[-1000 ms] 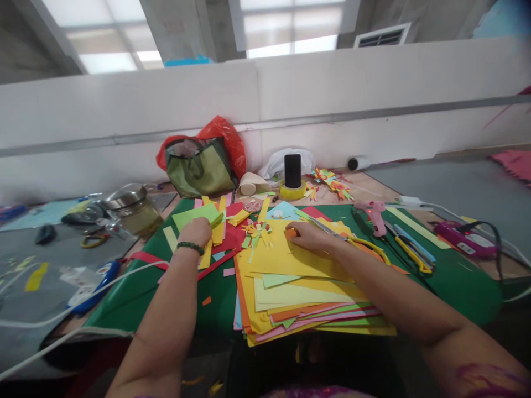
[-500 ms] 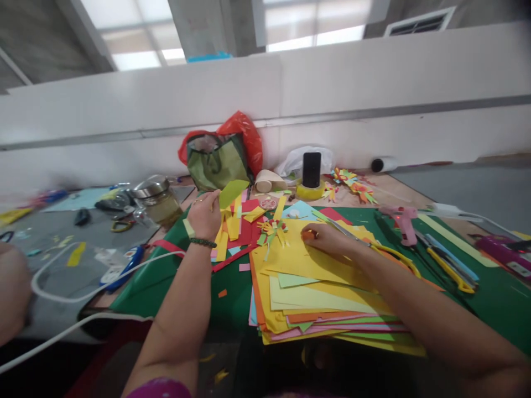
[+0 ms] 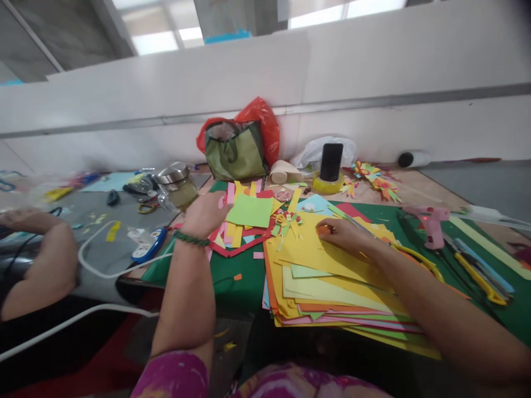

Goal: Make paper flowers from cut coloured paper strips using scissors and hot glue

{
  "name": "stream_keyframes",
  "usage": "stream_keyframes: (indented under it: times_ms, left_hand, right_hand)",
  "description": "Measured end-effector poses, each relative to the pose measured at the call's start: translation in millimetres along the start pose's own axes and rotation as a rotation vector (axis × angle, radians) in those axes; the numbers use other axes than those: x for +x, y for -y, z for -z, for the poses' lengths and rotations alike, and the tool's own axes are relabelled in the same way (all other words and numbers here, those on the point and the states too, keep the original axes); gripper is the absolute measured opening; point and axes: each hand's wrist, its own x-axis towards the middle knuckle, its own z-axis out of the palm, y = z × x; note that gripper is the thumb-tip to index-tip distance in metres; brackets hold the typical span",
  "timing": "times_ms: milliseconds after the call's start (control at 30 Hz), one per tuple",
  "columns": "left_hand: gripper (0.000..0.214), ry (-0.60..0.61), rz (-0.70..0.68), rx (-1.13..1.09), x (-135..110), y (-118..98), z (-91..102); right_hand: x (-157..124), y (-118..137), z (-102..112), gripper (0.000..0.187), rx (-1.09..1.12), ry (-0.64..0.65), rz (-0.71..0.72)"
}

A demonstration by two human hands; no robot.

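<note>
My left hand, with a dark green bead bracelet at the wrist, pinches the left edge of a light green paper piece. Under that piece are yellow paper strips and a red paper strip shape. On the yellow top sheet of a coloured paper stack rests my right hand. Its fingers are closed round a small orange piece, mostly covered by them. Left of it lies a layered paper flower in red, yellow and green.
A pink glue gun, yellow-handled scissors and a yellow cutter lie at right. Behind stand a phone on a tape roll, a green bag and a glass jar. Another person's arm is at far left.
My left hand has turned the green paper from a tilted, edge-on pose to facing up above the strips. My right hand stays on the stack. The view has shifted.
</note>
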Motion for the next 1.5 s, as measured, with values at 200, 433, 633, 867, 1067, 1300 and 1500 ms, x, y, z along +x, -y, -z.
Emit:
stream_keyframes:
  times_ms: [200, 433, 633, 867, 1067, 1300, 1500]
  left_hand:
    - [0.044, -0.326, 0.325, 0.018, -46, 15, 35.6]
    - [0.041, -0.205, 0.079, 0.053, -75, -18, 0.0]
    - [0.041, -0.261, -0.163, -0.004, -45, -49, -17.8]
    - [0.043, 0.005, -0.323, 0.1, 19, -83, -38.9]
    - [0.04, 0.021, -0.332, -0.031, 53, -89, -68.5]
    - [0.041, 0.013, -0.254, -0.307, 55, -83, -89.0]
    - [0.039, -0.045, -0.265, -0.381, 55, -79, -100.0]
  right_hand:
    - [3, -5, -3, 0.034, 0.021, 0.021, 0.011]
    - [-1, 1, -1, 0.037, 0.084, 0.004, -0.001]
    - [3, 3, 2, 0.04, 0.117, -0.031, -0.036]
    - [0, 6, 4, 0.045, 0.134, -0.032, -0.025]
    - [3, 7, 5, 0.043, 0.146, -0.035, -0.054]
    - [6, 1, 1, 0.043, 0.151, -0.042, -0.022]
    - [5, -2, -1, 0.046, 0.159, -0.04, -0.004]
